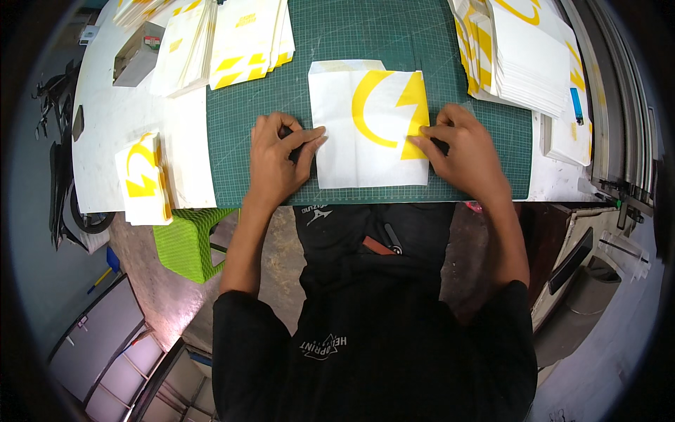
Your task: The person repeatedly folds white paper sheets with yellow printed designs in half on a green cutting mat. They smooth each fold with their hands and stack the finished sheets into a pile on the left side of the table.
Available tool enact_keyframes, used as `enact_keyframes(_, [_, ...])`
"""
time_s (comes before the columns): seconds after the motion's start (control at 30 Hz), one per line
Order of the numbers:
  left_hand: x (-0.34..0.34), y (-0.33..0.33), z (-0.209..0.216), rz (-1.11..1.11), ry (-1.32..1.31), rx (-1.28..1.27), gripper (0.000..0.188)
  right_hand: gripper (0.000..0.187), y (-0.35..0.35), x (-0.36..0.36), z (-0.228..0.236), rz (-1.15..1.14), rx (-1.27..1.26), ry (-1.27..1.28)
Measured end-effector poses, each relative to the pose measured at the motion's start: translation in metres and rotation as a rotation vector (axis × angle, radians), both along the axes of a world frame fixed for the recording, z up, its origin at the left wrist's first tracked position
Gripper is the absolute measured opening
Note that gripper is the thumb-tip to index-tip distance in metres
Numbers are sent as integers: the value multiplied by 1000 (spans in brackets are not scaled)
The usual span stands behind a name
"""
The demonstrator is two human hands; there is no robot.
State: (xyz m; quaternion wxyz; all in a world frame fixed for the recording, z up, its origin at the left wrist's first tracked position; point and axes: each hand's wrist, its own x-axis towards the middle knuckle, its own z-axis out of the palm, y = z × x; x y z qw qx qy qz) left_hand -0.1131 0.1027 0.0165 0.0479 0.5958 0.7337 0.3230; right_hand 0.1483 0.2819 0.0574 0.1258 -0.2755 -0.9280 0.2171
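A white paper envelope (351, 158) with a yellow curved and jagged print lies flat on the green cutting mat (232, 162) in front of me. A narrow flap (346, 66) sticks out past its far edge. My left hand (276, 156) pinches the left edge between thumb and forefinger. On the opposite side, my right hand (465, 149) pinches the right edge where the yellow print reaches it. The other fingers of both hands are curled in.
Stacks of white and yellow printed paper stand at the far left (249, 35) and far right (527, 67). A smaller stack (144, 179) lies by the near left edge. A grey box (137, 60) stands at the left, a blue cutter (576, 105) at the right. Below is a green stool (184, 246).
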Motion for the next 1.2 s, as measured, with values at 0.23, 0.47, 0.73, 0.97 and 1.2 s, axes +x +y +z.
enact_keyframes(0.23, [-8, -9, 18, -159, 130, -85, 39, 23, -1, 2, -21, -29, 30, 26])
enact_keyframes(0.47, [-17, -14, 16, -286, 207, -230, 59, 42, 10, 27, -23, 137, 50, -16])
enact_keyframes(0.73, [-14, -18, 26, -274, 225, -306, 56, 58, 9, 37, 12, 167, -4, -237])
enact_keyframes(0.97, [-9, -9, 11, -223, 272, -214, 48, 47, 7, 39, -31, 97, 100, -42])
enact_keyframes(1.2, [-29, 9, 21, -221, 385, -367, 96, 78, 25, 10, 2, 31, 169, -307])
